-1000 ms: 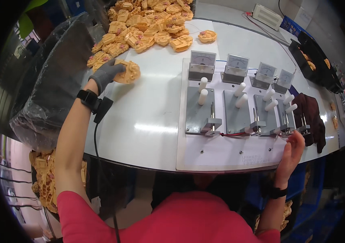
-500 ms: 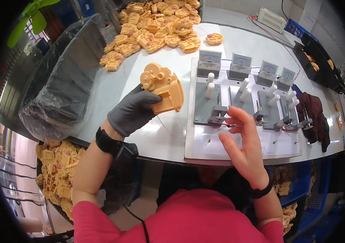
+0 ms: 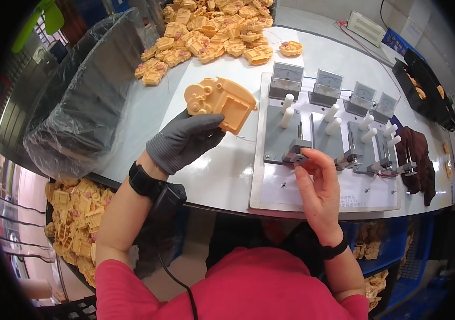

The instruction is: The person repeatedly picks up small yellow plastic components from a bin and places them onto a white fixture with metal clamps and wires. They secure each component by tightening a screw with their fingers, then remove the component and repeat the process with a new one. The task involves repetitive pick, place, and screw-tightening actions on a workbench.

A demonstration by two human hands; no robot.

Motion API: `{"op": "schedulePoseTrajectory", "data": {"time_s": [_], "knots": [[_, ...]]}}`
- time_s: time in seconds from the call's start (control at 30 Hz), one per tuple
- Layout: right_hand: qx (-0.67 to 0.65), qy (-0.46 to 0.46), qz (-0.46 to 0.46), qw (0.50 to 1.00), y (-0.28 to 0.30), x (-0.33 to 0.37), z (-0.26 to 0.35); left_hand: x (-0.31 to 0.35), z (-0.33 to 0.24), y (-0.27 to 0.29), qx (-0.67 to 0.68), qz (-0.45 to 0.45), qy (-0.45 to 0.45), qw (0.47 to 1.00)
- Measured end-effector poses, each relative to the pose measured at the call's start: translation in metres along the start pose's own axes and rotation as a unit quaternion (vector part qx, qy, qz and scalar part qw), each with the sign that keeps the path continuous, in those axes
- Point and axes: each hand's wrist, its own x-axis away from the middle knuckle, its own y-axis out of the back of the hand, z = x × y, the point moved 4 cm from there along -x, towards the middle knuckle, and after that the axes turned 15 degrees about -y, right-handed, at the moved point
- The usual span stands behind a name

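Note:
In my gloved left hand (image 3: 187, 137) I hold a yellow plastic housing (image 3: 221, 104), raised above the white tabletop, its rectangular recess and round bosses facing up. A thin wire trails below it. My bare right hand (image 3: 318, 186) is at the front of the leftmost test fixture, thumb and forefinger closed at a small grey block (image 3: 297, 152). What sits between the fingertips is hidden. That fixture's grey plate (image 3: 275, 136) carries two white pegs (image 3: 287, 117) and a thin upright rod. Behind it stands an analog meter (image 3: 286, 80).
Several similar fixtures and meters (image 3: 328, 86) share the white board (image 3: 270, 197). Yellow housings (image 3: 211, 40) are heaped at the back, with more in a container (image 3: 78, 224) lower left. A plastic-lined bin (image 3: 78, 112) stands left. A dark cloth (image 3: 417, 160) and black tray (image 3: 425, 90) lie right.
My left hand has turned the housing so its recess tilts more upward. My right fingers have closed from a spread pose onto the front of the leftmost fixture. The view has shifted slightly.

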Motion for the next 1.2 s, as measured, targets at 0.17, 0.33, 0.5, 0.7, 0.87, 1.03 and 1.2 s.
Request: {"op": "schedulePoseTrajectory", "data": {"time_s": [0.17,0.33,0.5,0.7,0.87,1.03,1.2], "knots": [[-0.016,-0.009,0.01,1.0,0.001,0.001,-0.003,-0.009,0.003,0.002,0.067,0.007,0.024,0.997],[-0.032,-0.005,0.019,0.999,-0.001,0.001,-0.004,-0.018,0.006,0.0,0.125,0.023,0.022,0.992],[-0.033,-0.006,0.023,0.999,0.0,0.0,-0.004,-0.021,0.008,-0.004,0.113,0.025,0.068,0.991],[-0.013,0.001,0.03,0.999,0.001,0.001,-0.003,-0.023,0.011,-0.003,0.092,0.038,0.065,0.993],[0.001,0.016,0.033,0.999,0.001,0.001,-0.001,-0.026,0.012,0.002,0.126,0.021,0.114,0.985],[0.002,0.021,0.036,0.999,0.002,0.001,0.002,-0.029,0.004,-0.012,-0.067,0.018,0.017,0.997],[0.013,0.026,0.04,0.999,0.004,0.001,0.004,-0.041,-0.007,-0.02,-0.217,0.055,-0.088,0.971]]}}
